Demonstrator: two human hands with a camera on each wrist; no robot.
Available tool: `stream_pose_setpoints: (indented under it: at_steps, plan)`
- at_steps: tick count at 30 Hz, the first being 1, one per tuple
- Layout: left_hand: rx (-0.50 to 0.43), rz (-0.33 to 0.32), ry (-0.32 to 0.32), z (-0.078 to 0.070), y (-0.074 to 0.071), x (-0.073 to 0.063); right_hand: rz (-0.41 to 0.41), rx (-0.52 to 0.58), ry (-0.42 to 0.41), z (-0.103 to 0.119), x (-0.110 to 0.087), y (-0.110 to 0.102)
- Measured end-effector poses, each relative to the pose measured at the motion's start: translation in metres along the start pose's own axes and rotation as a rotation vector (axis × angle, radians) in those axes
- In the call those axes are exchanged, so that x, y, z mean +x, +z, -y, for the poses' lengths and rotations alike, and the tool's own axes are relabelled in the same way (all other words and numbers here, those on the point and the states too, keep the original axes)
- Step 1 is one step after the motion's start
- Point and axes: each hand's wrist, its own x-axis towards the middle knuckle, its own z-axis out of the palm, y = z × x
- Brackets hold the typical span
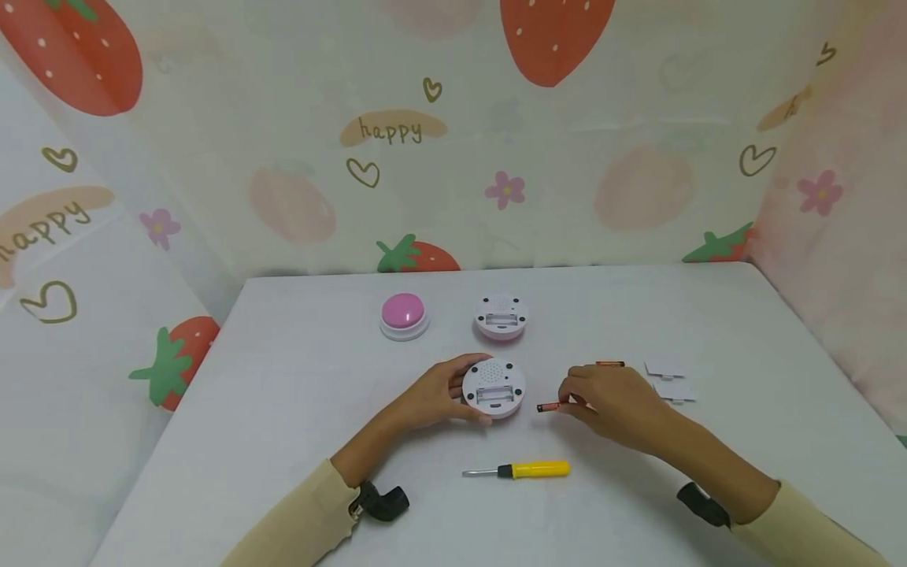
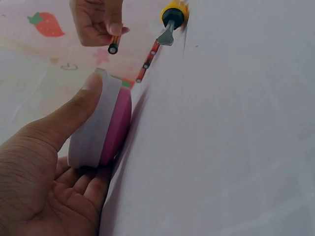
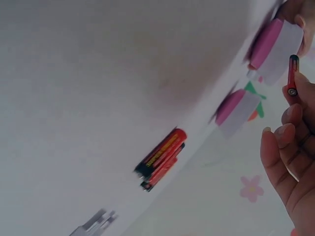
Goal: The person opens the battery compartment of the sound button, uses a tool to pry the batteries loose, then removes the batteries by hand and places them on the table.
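Observation:
Near the table's middle my left hand (image 1: 435, 392) grips a round push button (image 1: 494, 387) by its sides, thumb at the near edge. It lies upside down, its white base up and an open battery slot (image 1: 494, 394) showing; in the left wrist view its pink dome (image 2: 118, 127) faces the table. To its right, my right hand (image 1: 612, 402) pinches a red-and-black battery (image 1: 548, 407) between thumb and fingers. That battery (image 3: 293, 73) points toward the button in the right wrist view, the other fingers loosely bent. The battery is apart from the button.
More batteries (image 3: 165, 151) lie beyond my right hand, beside two white covers (image 1: 675, 391). A yellow-handled screwdriver (image 1: 538, 470) lies in front. Behind stand a pink-topped button (image 1: 403, 313) and another upside-down button (image 1: 501, 316) with its slot open. A patterned backdrop (image 1: 553, 165) encloses the table.

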Motion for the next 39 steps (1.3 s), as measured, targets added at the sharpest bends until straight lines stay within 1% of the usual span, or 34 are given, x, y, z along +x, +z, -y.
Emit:
stream_pose_setpoints:
  at_steps: [5,9,13,18,24,30,36,39]
  plan:
    - [0.0,0.001,0.001,0.0,-0.002,0.0,0.022,-0.028,0.034,-0.005,-0.013,-0.002]
    - [-0.001,0.002,-0.002,0.0,-0.003,0.0,0.021,-0.025,0.047,-0.01,-0.022,-0.002]
    - [-0.006,0.002,-0.002,0.0,-0.003,-0.001,0.012,-0.012,0.043,-0.015,-0.03,-0.001]
    - [-0.01,0.005,0.014,0.0,-0.003,-0.002,0.025,-0.023,0.078,-0.02,-0.039,-0.001]
    - [-0.019,0.005,0.01,-0.001,-0.004,-0.002,0.045,-0.058,0.095,-0.029,-0.045,-0.004]
    - [-0.004,0.011,0.013,-0.001,-0.004,0.0,0.058,-0.063,0.116,-0.037,-0.05,-0.005]
    - [0.014,0.018,0.008,-0.001,-0.002,-0.001,0.068,-0.066,0.124,-0.041,-0.055,-0.003]
    - [0.013,0.025,0.018,0.0,-0.002,-0.001,0.083,-0.078,0.135,-0.044,-0.055,-0.003]
